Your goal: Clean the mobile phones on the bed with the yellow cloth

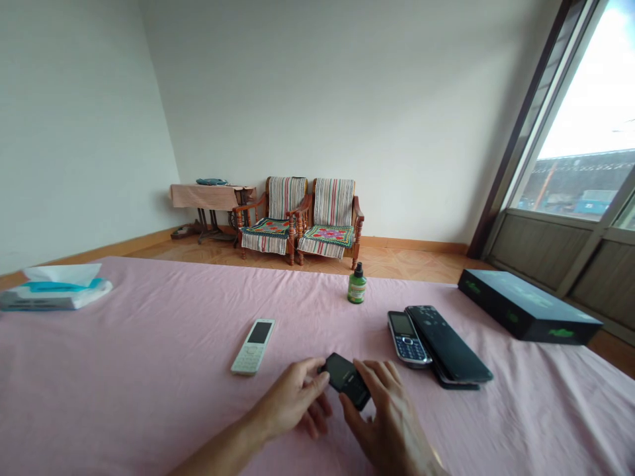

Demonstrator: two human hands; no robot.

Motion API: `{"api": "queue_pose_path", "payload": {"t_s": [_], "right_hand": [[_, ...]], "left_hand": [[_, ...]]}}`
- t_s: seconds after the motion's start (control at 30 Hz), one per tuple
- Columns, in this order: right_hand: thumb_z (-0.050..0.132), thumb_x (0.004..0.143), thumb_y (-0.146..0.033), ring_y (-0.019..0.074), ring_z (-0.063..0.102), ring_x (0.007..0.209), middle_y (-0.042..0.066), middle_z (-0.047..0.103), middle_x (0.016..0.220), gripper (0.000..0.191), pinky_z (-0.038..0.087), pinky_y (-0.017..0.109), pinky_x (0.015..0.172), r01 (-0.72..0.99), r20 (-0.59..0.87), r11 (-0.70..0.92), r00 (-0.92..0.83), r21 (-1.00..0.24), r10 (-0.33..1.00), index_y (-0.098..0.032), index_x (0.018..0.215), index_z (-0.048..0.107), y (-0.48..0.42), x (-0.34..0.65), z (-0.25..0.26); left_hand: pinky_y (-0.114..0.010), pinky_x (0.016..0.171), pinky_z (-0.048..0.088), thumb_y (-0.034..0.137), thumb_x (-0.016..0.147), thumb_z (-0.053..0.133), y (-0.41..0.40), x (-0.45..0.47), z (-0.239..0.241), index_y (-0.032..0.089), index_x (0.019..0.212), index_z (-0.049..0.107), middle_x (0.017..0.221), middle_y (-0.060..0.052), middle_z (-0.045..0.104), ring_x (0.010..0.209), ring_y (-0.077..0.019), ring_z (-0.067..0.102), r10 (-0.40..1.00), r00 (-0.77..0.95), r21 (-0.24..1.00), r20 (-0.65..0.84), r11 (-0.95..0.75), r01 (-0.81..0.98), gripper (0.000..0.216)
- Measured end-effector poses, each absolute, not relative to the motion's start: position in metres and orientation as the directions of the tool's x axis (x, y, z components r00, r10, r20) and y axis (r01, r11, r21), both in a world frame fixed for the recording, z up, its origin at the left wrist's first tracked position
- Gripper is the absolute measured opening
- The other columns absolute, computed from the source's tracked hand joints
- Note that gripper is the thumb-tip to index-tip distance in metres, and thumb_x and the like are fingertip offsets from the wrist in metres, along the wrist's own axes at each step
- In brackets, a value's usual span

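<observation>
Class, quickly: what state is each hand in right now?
Left hand: partly curled at the black phone's edge; grip cannot be told.
Right hand: closed, holding the black phone between thumb and fingers.

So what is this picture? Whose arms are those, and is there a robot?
No robot here! Those are a person's own two bare hands. There's just one picture, from a camera worn on that person's head, looking forward and down. It's squeezed, so things look flatter than they are.

The right hand is holding a black phone by one end. The left hand is at the other end, but I can't tell how firmly it grips.

Under them is a pink cloth. On it are a white phone, a blue phone next to a flat black thing, a green bottle, a black box and a tissue pack. Farther back stand two chairs.
</observation>
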State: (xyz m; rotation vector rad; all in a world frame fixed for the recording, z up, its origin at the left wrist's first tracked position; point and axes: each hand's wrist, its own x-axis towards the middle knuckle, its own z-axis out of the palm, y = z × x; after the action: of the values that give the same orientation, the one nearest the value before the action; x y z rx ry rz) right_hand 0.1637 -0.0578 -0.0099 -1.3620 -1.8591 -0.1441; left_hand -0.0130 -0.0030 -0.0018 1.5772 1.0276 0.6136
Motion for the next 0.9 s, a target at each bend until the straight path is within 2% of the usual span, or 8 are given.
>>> {"api": "queue_pose_path", "payload": {"t_s": [0.1, 0.17, 0.33, 0.4, 0.5, 0.6, 0.77, 0.9], "right_hand": [[0.061, 0.079, -0.02, 0.0234, 0.059, 0.082, 0.008, 0.063, 0.092, 0.03, 0.054, 0.036, 0.067, 0.826, 0.661, 0.454, -0.139, -0.333, 0.737, -0.018, 0.108, 0.056, -0.061, 0.159, -0.005], [0.061, 0.079, -0.019, 0.0241, 0.06, 0.082, 0.01, 0.063, 0.094, 0.031, 0.055, 0.037, 0.067, 0.828, 0.686, 0.474, -0.159, -0.3, 0.71, -0.017, 0.11, 0.056, -0.062, 0.158, -0.004], [0.06, 0.082, -0.021, 0.0256, 0.06, 0.091, 0.015, 0.06, 0.106, 0.042, 0.057, 0.038, 0.072, 0.815, 0.768, 0.535, -0.192, -0.221, 0.611, -0.013, 0.123, 0.051, -0.061, 0.155, -0.008], [0.06, 0.083, -0.023, 0.0258, 0.06, 0.095, 0.016, 0.06, 0.11, 0.046, 0.058, 0.037, 0.075, 0.805, 0.766, 0.549, -0.204, -0.223, 0.61, -0.014, 0.127, 0.048, -0.063, 0.153, -0.009], [0.06, 0.084, -0.027, 0.0264, 0.059, 0.103, 0.015, 0.059, 0.117, 0.051, 0.058, 0.037, 0.08, 0.792, 0.727, 0.563, -0.241, -0.237, 0.643, -0.014, 0.131, 0.046, -0.066, 0.151, -0.008], [0.056, 0.087, -0.026, 0.0246, 0.061, 0.104, 0.013, 0.062, 0.116, 0.048, 0.058, 0.034, 0.082, 0.789, 0.703, 0.568, -0.265, -0.235, 0.659, -0.017, 0.133, 0.046, -0.067, 0.153, -0.008], [0.051, 0.09, -0.026, 0.0225, 0.065, 0.099, 0.012, 0.065, 0.111, 0.037, 0.059, 0.032, 0.08, 0.808, 0.738, 0.55, -0.237, -0.211, 0.632, -0.018, 0.126, 0.054, -0.063, 0.159, -0.015], [0.046, 0.092, -0.027, 0.0211, 0.067, 0.097, 0.011, 0.066, 0.109, 0.03, 0.059, 0.029, 0.078, 0.812, 0.757, 0.54, -0.205, -0.222, 0.62, -0.02, 0.119, 0.059, -0.061, 0.161, -0.016]], "left_hand": [[-0.027, 0.053, 0.051, 0.066, 0.075, 0.058, -0.013, -0.007, -0.005, 0.017, 0.117, 0.051, 0.077, -0.006, 0.069, 0.061, -0.0196, 0.069, 0.856, 0.494, 0.986, -0.153, 0.163, 0.022, 0.065], [-0.029, 0.059, 0.052, 0.063, 0.07, 0.067, -0.017, -0.005, -0.006, 0.017, 0.12, 0.048, 0.079, -0.006, 0.068, 0.066, -0.0205, 0.069, 0.878, 0.454, 0.971, -0.148, 0.217, -0.103, 0.071], [-0.033, 0.071, 0.052, 0.048, 0.068, 0.077, -0.024, 0.0, -0.005, 0.018, 0.145, 0.015, 0.084, -0.004, 0.067, 0.081, -0.0229, 0.068, 0.965, 0.221, 0.897, -0.142, 0.22, -0.384, 0.103], [-0.034, 0.071, 0.052, 0.044, 0.069, 0.077, -0.024, 0.001, -0.005, 0.017, 0.146, 0.015, 0.091, -0.008, 0.067, 0.084, -0.0246, 0.067, 0.974, 0.168, 0.886, -0.149, 0.207, -0.414, 0.103], [-0.034, 0.069, 0.053, 0.045, 0.07, 0.075, -0.015, -0.003, -0.002, 0.016, 0.141, 0.032, 0.1, -0.012, 0.067, 0.087, -0.0269, 0.067, 0.991, 0.097, 0.909, -0.097, 0.127, -0.397, 0.088], [-0.028, 0.064, 0.052, 0.047, 0.073, 0.069, 0.006, -0.02, 0.006, 0.016, 0.129, 0.049, 0.105, -0.012, 0.067, 0.087, -0.0247, 0.067, 0.996, -0.086, 0.96, -0.01, -0.014, -0.279, 0.068], [-0.023, 0.067, 0.05, 0.049, 0.08, 0.057, 0.052, -0.073, 0.021, 0.019, 0.132, 0.047, 0.115, -0.01, 0.064, 0.092, -0.0195, 0.065, 0.956, -0.26, 0.989, 0.133, -0.147, -0.033, 0.061], [-0.025, 0.053, 0.049, 0.055, 0.072, 0.063, 0.071, -0.108, 0.026, 0.009, 0.114, 0.061, 0.081, -0.008, 0.07, 0.068, -0.0216, 0.067, 0.969, -0.191, 0.978, 0.155, -0.122, 0.171, 0.062]]}}
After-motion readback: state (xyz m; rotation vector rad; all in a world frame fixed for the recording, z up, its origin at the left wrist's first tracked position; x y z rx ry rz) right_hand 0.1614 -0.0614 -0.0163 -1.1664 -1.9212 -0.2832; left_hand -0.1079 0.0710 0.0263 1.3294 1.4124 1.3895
